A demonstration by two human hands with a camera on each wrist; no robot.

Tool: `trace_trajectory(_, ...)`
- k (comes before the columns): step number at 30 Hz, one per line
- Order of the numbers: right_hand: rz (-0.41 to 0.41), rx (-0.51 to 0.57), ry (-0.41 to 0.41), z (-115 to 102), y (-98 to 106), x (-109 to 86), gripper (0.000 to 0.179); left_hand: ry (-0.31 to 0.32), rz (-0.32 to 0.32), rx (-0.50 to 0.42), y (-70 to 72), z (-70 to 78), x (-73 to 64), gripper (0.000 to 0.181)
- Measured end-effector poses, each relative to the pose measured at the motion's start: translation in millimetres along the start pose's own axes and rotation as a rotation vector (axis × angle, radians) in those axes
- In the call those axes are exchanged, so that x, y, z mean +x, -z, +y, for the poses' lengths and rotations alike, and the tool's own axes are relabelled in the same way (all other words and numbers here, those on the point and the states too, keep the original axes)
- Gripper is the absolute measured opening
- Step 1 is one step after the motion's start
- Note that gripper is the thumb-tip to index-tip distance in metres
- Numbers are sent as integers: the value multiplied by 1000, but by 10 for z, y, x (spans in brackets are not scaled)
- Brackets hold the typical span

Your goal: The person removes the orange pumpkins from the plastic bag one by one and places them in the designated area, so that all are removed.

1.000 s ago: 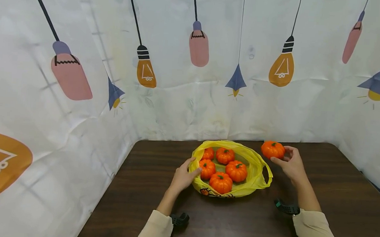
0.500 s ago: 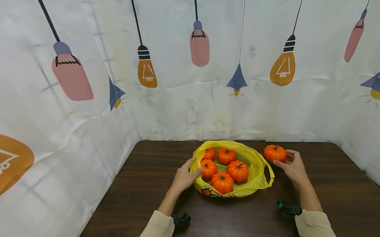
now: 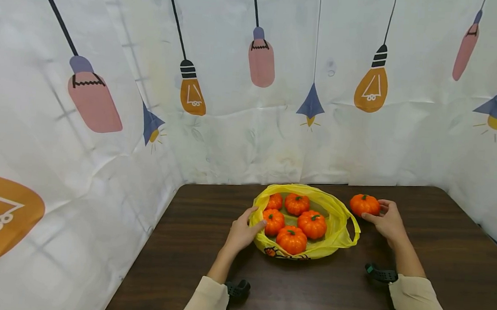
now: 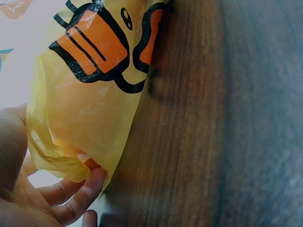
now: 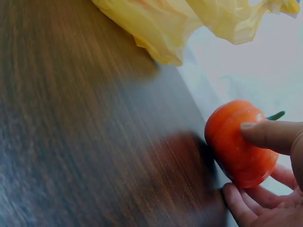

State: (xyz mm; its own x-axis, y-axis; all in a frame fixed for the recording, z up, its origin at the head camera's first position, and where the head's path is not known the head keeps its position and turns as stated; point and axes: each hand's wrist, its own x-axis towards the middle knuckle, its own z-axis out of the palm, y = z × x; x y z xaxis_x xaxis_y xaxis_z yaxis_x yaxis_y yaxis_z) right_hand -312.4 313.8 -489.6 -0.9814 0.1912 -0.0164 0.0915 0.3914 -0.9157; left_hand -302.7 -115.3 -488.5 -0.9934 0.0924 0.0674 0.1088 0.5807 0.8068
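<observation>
A yellow plastic bag (image 3: 338,223) lies with its mouth wide, and several small orange pumpkins (image 3: 292,240) sit inside. My left hand (image 3: 241,232) holds the bag's left rim, its thumb over the edge; the left wrist view shows the fingers (image 4: 80,201) at the thin plastic. To the right of the bag, my right hand (image 3: 389,222) grips another pumpkin (image 3: 364,205) by its right side. In the right wrist view the thumb presses this pumpkin (image 5: 236,146) on one side, with fingers around its lower part, close over the tabletop.
The dark wooden table (image 3: 308,294) has its back edge just beyond the bag. A white sheet printed with lamps and bulbs (image 3: 232,140) hangs behind and along the sides. The bag's handle loop (image 3: 356,231) sticks out toward the right hand.
My right hand has moved slightly right and down toward the table with the pumpkin. The left hand stays at the bag's rim, and the pumpkins inside keep their places.
</observation>
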Motion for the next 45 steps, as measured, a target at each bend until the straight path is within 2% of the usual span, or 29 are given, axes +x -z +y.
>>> trace_trajectory(12, -71, -35, -4, 97, 64, 46, 90, 14, 7, 0, -24, 4, -14, 62)
trace_trajectory(45, -65, -24, 14, 114, 3, 78, 90, 3, 15, 20, -6, 22, -10, 60)
